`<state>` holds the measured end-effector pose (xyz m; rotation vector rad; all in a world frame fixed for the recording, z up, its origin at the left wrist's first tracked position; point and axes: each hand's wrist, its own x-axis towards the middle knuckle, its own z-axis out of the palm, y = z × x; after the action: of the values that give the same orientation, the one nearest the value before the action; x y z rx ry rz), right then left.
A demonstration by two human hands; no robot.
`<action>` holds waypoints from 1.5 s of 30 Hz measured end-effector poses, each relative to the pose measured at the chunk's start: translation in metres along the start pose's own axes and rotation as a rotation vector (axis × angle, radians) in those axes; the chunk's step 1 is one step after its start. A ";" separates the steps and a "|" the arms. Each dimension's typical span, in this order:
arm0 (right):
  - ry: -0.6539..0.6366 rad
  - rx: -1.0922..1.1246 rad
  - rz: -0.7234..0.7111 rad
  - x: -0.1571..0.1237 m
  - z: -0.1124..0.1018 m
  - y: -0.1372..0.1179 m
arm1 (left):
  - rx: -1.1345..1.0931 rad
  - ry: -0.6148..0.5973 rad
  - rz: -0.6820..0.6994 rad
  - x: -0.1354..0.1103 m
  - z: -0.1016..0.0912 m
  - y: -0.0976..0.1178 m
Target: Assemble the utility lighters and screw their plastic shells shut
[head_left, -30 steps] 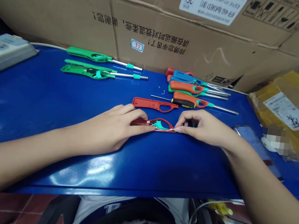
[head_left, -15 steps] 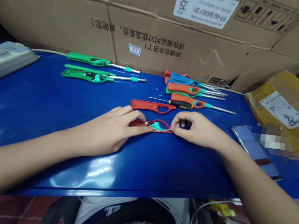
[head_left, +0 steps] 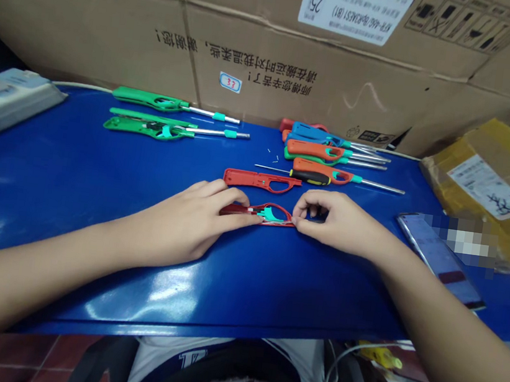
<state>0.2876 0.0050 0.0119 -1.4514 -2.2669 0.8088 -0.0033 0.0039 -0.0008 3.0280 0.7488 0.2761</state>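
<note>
In the middle of the blue table lies an opened red lighter half point(head_left: 259, 211), with a teal trigger point(head_left: 273, 213) and inner parts showing. My left hand point(head_left: 197, 218) grips its left end between thumb and fingers. At its right tip, thumb and forefinger of my right hand point(head_left: 333, 220) are pinched together; whatever small part they hold there is hidden. Just behind lies the other red casing half point(head_left: 259, 181), its hollow side up. A black and yellow screwdriver point(head_left: 310, 177) rests beyond that, pointing left.
Several assembled lighters point(head_left: 335, 154) are bunched at the back right. Two green lighters point(head_left: 154, 101) lie back left, the nearer one opened. Tiny screws point(head_left: 274, 157) sit near the screwdriver. A power strip point(head_left: 10, 102), a phone point(head_left: 438, 259), a taped box point(head_left: 494, 191) and a large carton point(head_left: 117, 22) surround the area.
Both hands stay almost still on the red lighter half. The view has shifted very slightly.
</note>
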 end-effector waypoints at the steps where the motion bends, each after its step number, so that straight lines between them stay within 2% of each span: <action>1: 0.005 0.002 0.000 0.000 0.001 0.000 | -0.002 -0.001 -0.001 0.000 0.000 0.000; 4: 0.040 0.011 -0.037 0.001 0.002 0.003 | -0.032 0.014 -0.015 0.000 -0.002 0.000; 7: 0.159 0.019 -0.118 0.003 0.003 0.006 | -0.128 0.043 -0.045 0.000 -0.002 -0.001; 10: 0.250 -0.063 -0.243 0.006 0.003 0.008 | -0.237 0.093 -0.060 0.000 -0.002 -0.003; 13: 0.213 -0.182 -0.355 0.007 0.003 0.010 | -0.252 0.130 -0.083 0.000 -0.005 -0.003; 16: 0.173 -0.216 -0.371 0.009 0.003 0.012 | -0.205 0.144 -0.111 0.000 -0.012 -0.003; 22: 0.215 -0.223 -0.349 0.013 0.001 0.020 | -0.145 0.115 -0.105 -0.002 -0.019 -0.011; 29: 0.209 -0.210 -0.335 0.012 0.001 0.018 | -0.207 0.116 -0.113 -0.005 -0.011 -0.022; 33: 0.265 -0.128 -0.246 0.011 0.001 0.014 | -0.189 0.154 -0.128 -0.002 -0.006 -0.021; 38: 0.391 0.169 -0.081 0.012 0.000 0.013 | -0.161 0.284 -0.107 0.001 -0.002 -0.015; 42: 0.343 0.399 -0.007 0.010 -0.002 0.006 | -0.057 0.449 -0.124 0.001 -0.006 -0.015; 45: 0.275 0.479 0.020 0.007 -0.002 0.001 | -0.026 0.493 -0.110 0.002 -0.009 -0.016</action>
<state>0.2861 0.0120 0.0130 -1.2673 -1.7096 1.0029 -0.0109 0.0190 0.0072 2.8996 0.9135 1.0415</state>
